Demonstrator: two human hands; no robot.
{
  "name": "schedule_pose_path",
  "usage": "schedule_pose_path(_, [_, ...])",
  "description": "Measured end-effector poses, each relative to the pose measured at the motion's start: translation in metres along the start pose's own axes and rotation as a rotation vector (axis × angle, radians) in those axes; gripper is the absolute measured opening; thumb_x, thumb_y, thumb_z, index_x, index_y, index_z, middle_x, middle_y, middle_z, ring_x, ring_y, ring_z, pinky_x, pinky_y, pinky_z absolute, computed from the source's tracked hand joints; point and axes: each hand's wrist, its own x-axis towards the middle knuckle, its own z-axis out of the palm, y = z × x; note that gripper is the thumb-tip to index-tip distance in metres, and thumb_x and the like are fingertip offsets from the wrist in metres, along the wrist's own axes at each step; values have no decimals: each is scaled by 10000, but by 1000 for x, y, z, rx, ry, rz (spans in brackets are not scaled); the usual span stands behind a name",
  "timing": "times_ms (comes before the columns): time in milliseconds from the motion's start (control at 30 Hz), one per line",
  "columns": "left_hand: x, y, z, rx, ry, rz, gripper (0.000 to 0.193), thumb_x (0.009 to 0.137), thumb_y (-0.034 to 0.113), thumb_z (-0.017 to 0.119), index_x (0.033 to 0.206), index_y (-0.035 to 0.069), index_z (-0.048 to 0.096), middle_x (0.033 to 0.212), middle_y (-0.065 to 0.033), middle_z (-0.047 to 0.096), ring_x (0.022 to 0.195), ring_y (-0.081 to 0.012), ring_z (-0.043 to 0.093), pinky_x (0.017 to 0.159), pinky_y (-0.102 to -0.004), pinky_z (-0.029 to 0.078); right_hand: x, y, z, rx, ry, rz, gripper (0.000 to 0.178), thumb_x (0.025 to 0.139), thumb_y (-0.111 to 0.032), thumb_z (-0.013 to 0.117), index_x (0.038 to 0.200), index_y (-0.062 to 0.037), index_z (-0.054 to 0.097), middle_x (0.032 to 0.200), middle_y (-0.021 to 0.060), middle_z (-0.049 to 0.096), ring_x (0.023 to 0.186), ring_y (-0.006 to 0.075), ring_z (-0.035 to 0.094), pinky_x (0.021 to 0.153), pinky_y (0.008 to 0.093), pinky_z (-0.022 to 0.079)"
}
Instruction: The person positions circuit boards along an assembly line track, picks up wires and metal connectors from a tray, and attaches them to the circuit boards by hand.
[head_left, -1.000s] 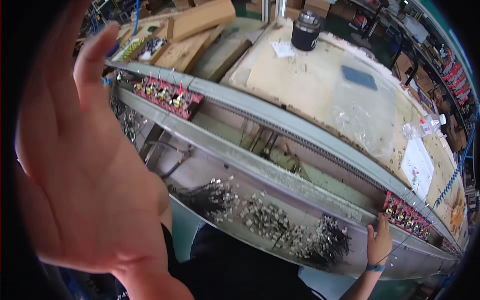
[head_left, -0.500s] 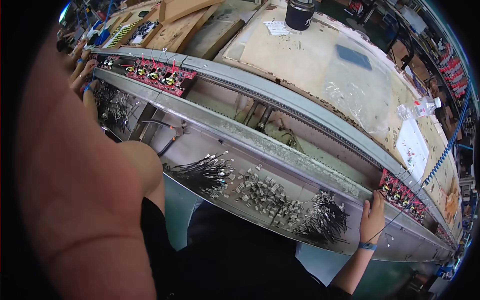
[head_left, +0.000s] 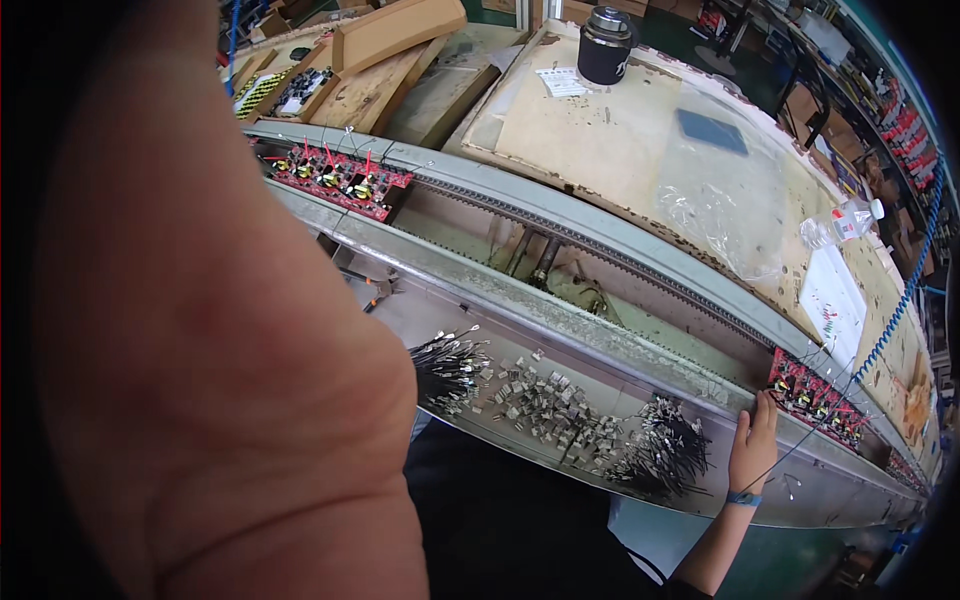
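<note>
My left hand (head_left: 250,330) looms very close on the left, its palm and wrist covering much of that side; its fingers are out of sight. My right hand (head_left: 752,448) lies on the metal rail (head_left: 700,383) at the right, fingers stretched out and holding nothing visible. A blue strap (head_left: 744,497) circles that wrist. Beside its fingertips, red circuit boards (head_left: 815,400) with yellow parts sit in the conveyor track. Farther left along the track is another red board group (head_left: 340,177).
A metal tray (head_left: 480,430) below the rail holds black-leaded parts (head_left: 448,368), small silver metal pieces (head_left: 555,405) and more black-leaded parts (head_left: 668,447). Pliers (head_left: 378,290) lie partly hidden. On the bench stand a dark flask (head_left: 606,50) and a lying plastic bottle (head_left: 845,222).
My left hand has swung further across the left side, now covering the other person's hands and most of the pliers. The view has shifted slightly; my right hand stays on the rail.
</note>
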Motion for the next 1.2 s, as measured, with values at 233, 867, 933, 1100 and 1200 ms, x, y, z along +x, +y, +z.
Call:
schedule_pose_path(233, [-27,-10,19,-61,19,-39,667,980,473,471,1505,73,375,1419,-272,510,1289,-440,512,1058,-597,389,3,-7,-1,19,-10,33,425,1035,-219,486,1435,-76,486,1472,149,499,1316,359,516,1019,409,464])
schedule_pose_path(867, [-16,-3,44,-98,104,4,636,988,460,442,1494,79,385,1423,-275,504,1298,-440,506,1063,-622,382,12,-90,-88,700,-123,-260,344,996,-248,556,1220,-7,655,1292,180,648,1016,307,685,793,366,534])
schedule_pose_path(933, [-14,-1,42,-86,103,30,633,989,458,439,1493,80,386,1423,-276,504,1299,-440,506,1063,-625,381,18,-124,-117,1132,-314,-641,438,1033,-352,491,1130,29,683,1218,229,676,1060,333,683,885,407,534])
schedule_pose_path(1100, [3,3,58,-139,121,72,625,991,455,431,1490,81,389,1424,-277,502,1302,-441,504,1065,-631,379,55,-238,-216,2187,-45,-59,223,847,-232,579,839,-11,607,767,105,636,613,208,594,606,278,465])
schedule_pose_path(1200, [0,-2,51,-112,189,59,620,992,452,426,1488,82,390,1424,-277,501,1303,-441,503,1066,-635,378,-15,-308,-236,2285,-43,197,164,777,-176,643,792,-25,584,716,72,611,555,174,557,572,250,437])
